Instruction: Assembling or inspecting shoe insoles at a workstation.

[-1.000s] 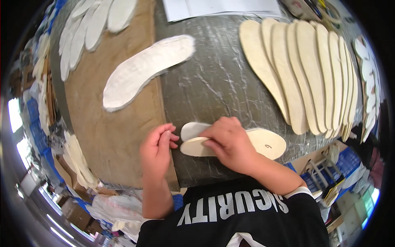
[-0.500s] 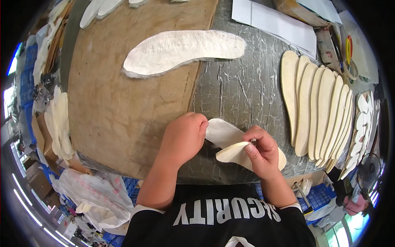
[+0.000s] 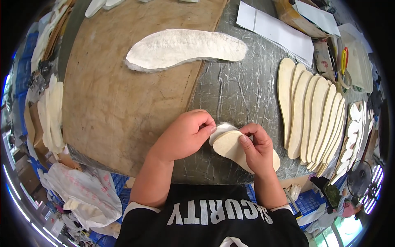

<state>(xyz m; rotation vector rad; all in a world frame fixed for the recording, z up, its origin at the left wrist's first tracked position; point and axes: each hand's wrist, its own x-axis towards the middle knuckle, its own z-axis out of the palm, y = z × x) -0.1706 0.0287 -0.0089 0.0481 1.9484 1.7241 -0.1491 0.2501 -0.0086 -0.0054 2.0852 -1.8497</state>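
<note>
A cream felt insole [image 3: 228, 146] lies at a slant near the table's front edge, gripped by my right hand [image 3: 260, 150] with the thumb on top. Beneath it a white insole [image 3: 224, 128] shows only as a strip along the far left end; the rest is hidden. My left hand [image 3: 187, 132] pinches the tip of that white insole between thumb and forefinger. Farther away, a large white insole [image 3: 185, 48] with a fuzzy edge rests across the brown board and the dark covering.
Several cream insoles [image 3: 314, 111] overlap in a row on the right, with white pieces [image 3: 353, 133] beyond them. White sheets [image 3: 273, 33] lie at the back right, near yellow-and-red-handled scissors [image 3: 344, 61]. A brown board [image 3: 123, 103] covers the table's left side.
The cream insole has come down flatter over the white one and covers more of it. My left hand has moved slightly right, still pinching. The whole view has shifted a little.
</note>
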